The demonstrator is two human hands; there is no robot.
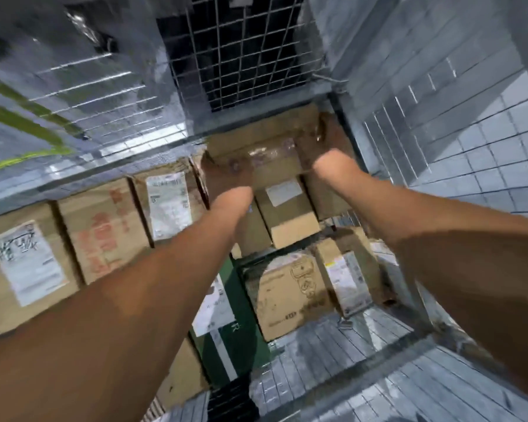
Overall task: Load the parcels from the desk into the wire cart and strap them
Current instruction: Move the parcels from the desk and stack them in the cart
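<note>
We see the left hand [226, 178] and right hand [331, 138] against opposite ends of a brown parcel [265, 153] at the far end of the wire cart [241, 56]. Blur hides the fingers, so we cannot tell their grip.

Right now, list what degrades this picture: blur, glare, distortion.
Head view: motion blur smears the left hand, right hand and the cardboard box between them; head view: glare on its tape and the wire cart mesh; head view: wide-angle lens bends its bars.
</note>
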